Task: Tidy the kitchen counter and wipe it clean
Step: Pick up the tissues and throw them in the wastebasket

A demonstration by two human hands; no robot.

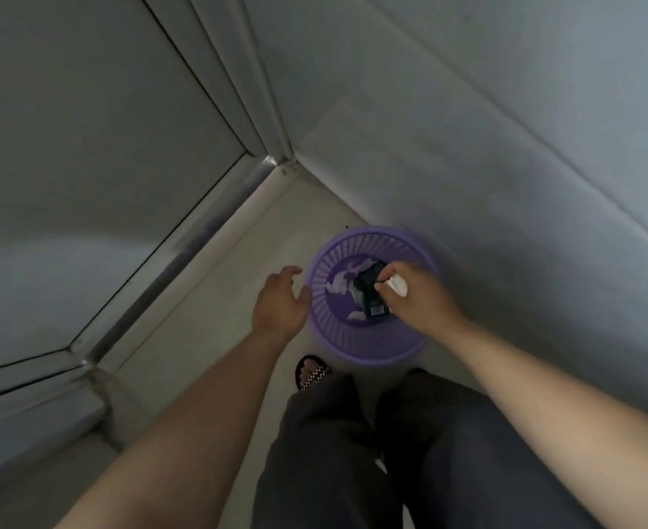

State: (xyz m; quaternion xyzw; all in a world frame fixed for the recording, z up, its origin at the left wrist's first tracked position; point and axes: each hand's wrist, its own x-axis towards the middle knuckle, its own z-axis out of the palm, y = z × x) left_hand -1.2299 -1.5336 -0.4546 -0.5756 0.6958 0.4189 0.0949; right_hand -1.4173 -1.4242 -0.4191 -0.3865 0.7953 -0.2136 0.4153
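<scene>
A purple bin (368, 337) stands on the pale floor (215, 299) in a corner, just beside the grey wall (505, 147). The right hand (417, 295) hangs over the bin's mouth, fingers pinched on a small white scrap (398, 285), perhaps tissue; blur hides its shape. Below the hand, inside the bin, lie a dark packet (372, 295) and white crumpled paper (339, 282). The left hand (280, 303) hovers beside the rim, loosely open and holding nothing. 2 dark trouser legs and 1 checked sandal (312, 372) show below.
</scene>
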